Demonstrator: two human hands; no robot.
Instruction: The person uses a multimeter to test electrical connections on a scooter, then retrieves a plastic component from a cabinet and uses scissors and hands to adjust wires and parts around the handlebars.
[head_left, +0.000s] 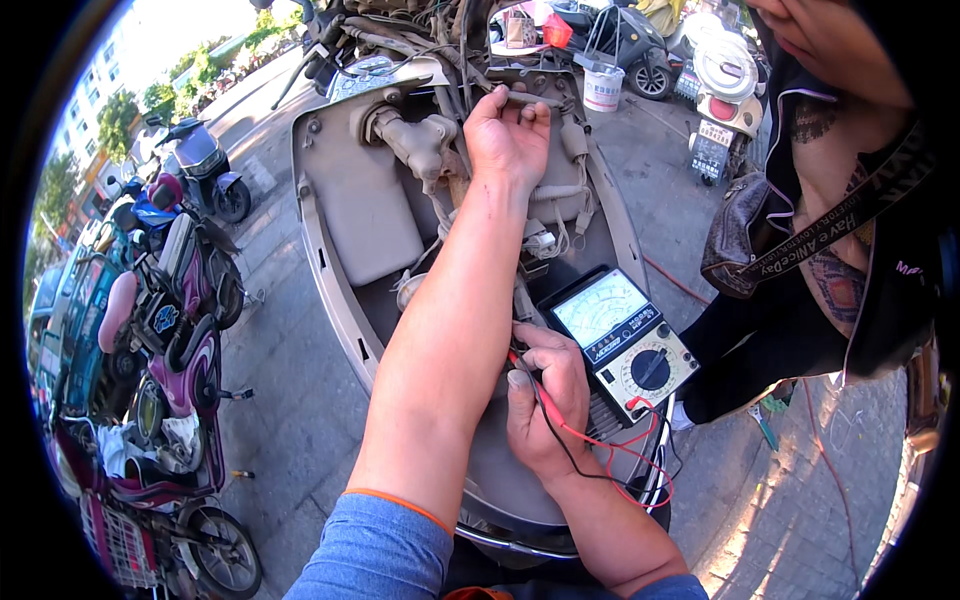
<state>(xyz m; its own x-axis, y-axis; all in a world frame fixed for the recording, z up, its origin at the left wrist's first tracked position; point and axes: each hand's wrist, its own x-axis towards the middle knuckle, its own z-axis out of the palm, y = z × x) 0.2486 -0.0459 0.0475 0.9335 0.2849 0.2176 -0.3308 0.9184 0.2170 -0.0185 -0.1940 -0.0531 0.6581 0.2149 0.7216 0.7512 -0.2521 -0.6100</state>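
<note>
Two bare forearms in blue sleeves reach over a beige scooter body (365, 220), its raised rim curving around both sides and its inner side facing up. To the left, open grey pavement (275, 420) separates that rim from a row of parked scooters (190, 365); to the right, room is tighter, as another person (770, 330) in dark trousers stands just beside a multimeter (625, 335). The meter lies tilted toward the right edge of the scooter body, near the right hand (552, 405), whose thumb and fingers grasp red and black test leads (553, 412) running to it. The left hand (508, 140) is farther forward, palm up, fingers curled beside hoses; whether they grip anything, I cannot tell. The scooter body's hollow contains wiring and white connectors (540, 243). Beyond, a white bucket (603, 92) stands on the pavement, contents unclear. A brown patterned bag (735, 235) hangs at the other person's side; its inside is hidden.
</note>
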